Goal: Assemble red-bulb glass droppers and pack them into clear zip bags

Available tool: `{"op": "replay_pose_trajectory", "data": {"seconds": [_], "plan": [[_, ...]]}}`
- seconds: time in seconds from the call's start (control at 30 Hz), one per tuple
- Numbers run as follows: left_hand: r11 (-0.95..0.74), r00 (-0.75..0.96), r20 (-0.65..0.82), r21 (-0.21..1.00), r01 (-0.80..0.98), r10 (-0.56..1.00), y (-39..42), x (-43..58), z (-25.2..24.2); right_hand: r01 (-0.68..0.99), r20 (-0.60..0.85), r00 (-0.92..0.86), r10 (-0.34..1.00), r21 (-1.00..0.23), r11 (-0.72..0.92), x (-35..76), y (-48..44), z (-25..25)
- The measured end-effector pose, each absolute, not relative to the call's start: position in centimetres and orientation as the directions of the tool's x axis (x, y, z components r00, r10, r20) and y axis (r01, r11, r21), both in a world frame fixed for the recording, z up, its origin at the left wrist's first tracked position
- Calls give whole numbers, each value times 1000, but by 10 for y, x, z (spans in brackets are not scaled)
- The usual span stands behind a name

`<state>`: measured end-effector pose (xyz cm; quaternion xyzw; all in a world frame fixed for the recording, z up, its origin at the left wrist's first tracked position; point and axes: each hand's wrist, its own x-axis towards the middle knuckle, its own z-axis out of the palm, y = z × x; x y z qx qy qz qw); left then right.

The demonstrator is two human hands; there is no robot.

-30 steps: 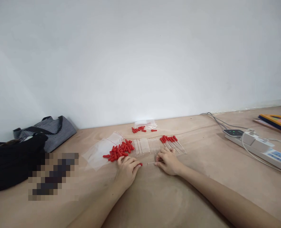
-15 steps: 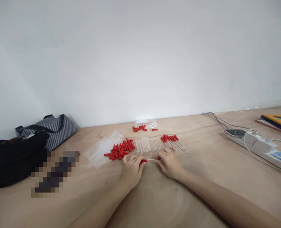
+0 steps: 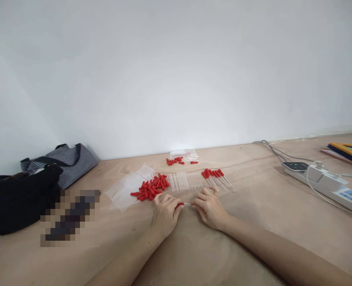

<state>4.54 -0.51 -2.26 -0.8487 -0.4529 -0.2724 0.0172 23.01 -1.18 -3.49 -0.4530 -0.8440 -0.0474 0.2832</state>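
My left hand (image 3: 166, 210) is closed, pinching a red rubber dropper bulb (image 3: 180, 203) by its body. A thin clear dropper tube (image 3: 187, 204) runs between my hands, one end at the bulb's mouth. My right hand (image 3: 210, 208) is closed on the tube's other end; the fingers hide that end. Behind my left hand lies a heap of loose red bulbs (image 3: 152, 187). A row of clear tubes (image 3: 181, 182) lies side by side beyond both hands. Several droppers with red bulbs fitted (image 3: 219, 178) lie slanted past my right hand.
Flat plastic bags (image 3: 122, 192) lie left of the heap. Near the wall rests another bag (image 3: 183, 153) with more red bulbs (image 3: 173, 161). Left stand a black bag (image 3: 24, 202) and a striped bag (image 3: 77, 163); right, a power strip (image 3: 327, 186) with cables and colourful boards (image 3: 348, 153).
My right hand has shifted slightly left and nearer to me, closer to my left hand. Less of the tube shows between them. The left hand stays almost in place.
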Motion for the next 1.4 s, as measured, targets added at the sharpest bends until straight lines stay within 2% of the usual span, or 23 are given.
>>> {"op": "replay_pose_trajectory", "data": {"seconds": [0.2,0.4,0.63,1.0,1.4], "plan": [[-600,439,478,261,756,761,-8,47,-18,754,557,-424,714,-219,619,231,-12,-35],[-608,442,460,318,727,770,-9,45,-16,772,571,-428,701,-172,612,232,-13,-34],[-635,464,458,357,685,758,-7,43,-18,737,546,-402,735,-284,614,232,-15,-29],[-695,498,524,294,656,691,-8,43,-19,728,516,-409,753,-313,610,232,-12,-31],[-728,517,557,261,634,650,-9,45,-19,693,482,-398,780,-399,600,225,-15,-29]]}}
